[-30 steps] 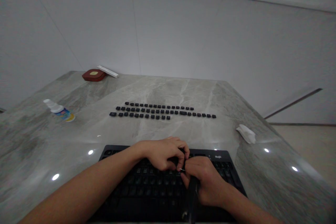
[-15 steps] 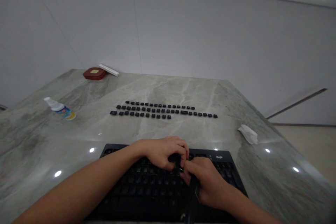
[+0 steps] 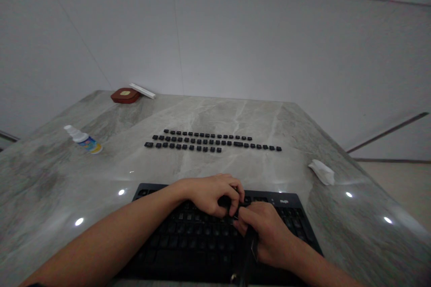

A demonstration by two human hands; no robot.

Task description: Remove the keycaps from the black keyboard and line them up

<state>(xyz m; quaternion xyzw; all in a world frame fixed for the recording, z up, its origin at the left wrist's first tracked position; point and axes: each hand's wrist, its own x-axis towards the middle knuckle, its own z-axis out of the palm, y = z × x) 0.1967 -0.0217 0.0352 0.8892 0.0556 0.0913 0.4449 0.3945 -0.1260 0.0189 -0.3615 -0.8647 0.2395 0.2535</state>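
Observation:
A black keyboard (image 3: 182, 258) lies flat at the table's near side, partly hidden under both arms. My left hand (image 3: 213, 195) reaches across its upper rows. Its fingers curl down and thumb and forefinger close together over the keys; whatever is between them is too small and dark to make out. Close beside it on the right, my right hand (image 3: 264, 226) is wrapped around a long black-handled tool (image 3: 248, 251). The handle slants down toward me, and its tip end meets the left fingertips at the keys. Beyond the keyboard, loose black keycaps (image 3: 238, 144) sit in three rows.
A white-capped spray bottle (image 3: 85, 141) lies on the left of the grey marbled table (image 3: 202, 168). At the back left are a reddish-brown case (image 3: 124, 96) and a white strip (image 3: 143, 91). A crumpled white tissue (image 3: 322, 172) lies to the right. A wall rises behind.
The whole view has shifted slightly, so things appear a little further right. Both hands stay at the same spot on the keyboard, with only slight finger movement.

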